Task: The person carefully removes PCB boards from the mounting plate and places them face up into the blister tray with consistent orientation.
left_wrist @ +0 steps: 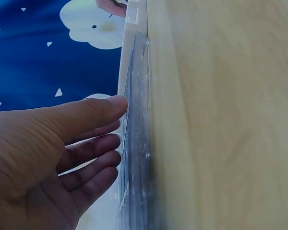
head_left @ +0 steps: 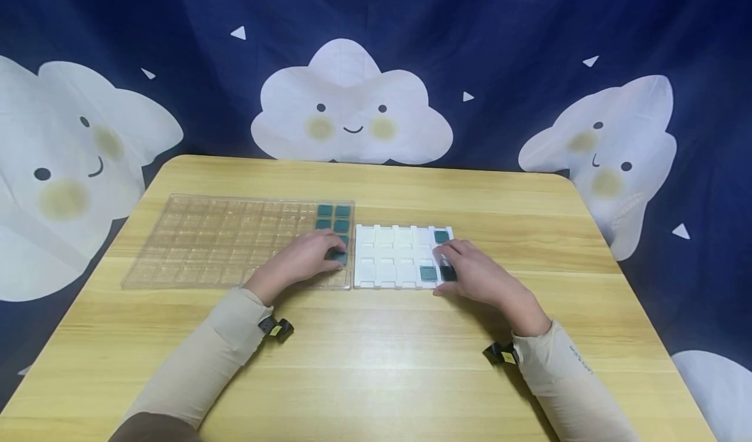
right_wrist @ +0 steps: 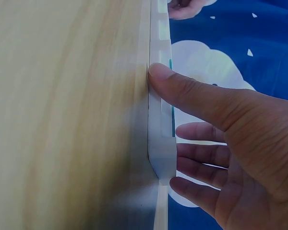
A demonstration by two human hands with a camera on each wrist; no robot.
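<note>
My left hand (head_left: 301, 259) reaches over the right end of a clear plastic tray (head_left: 235, 288). Its thumb and fingertips lie about a small green square chip (head_left: 340, 257); no chip shows pinched between them. In the left wrist view, the thumb and lightly bent fingers are spread apart beside the tray's edge. A white compartment tray (head_left: 386, 251) stands right beside the clear one. At its right end is my right hand (head_left: 478, 273), thumb touching the front side wall, fingers loosely bent over the top. Green chips (head_left: 428, 273) sit in several of its pockets, one partly covered by the hand.
More green chips (head_left: 333, 217) fill pockets in the clear tray's back right corner. Both trays lie on a wooden table (head_left: 364, 363). A dark blue curtain (head_left: 399, 11) with white clouds hangs behind its far edge. Each wrist wears a small black camera (head_left: 276, 328).
</note>
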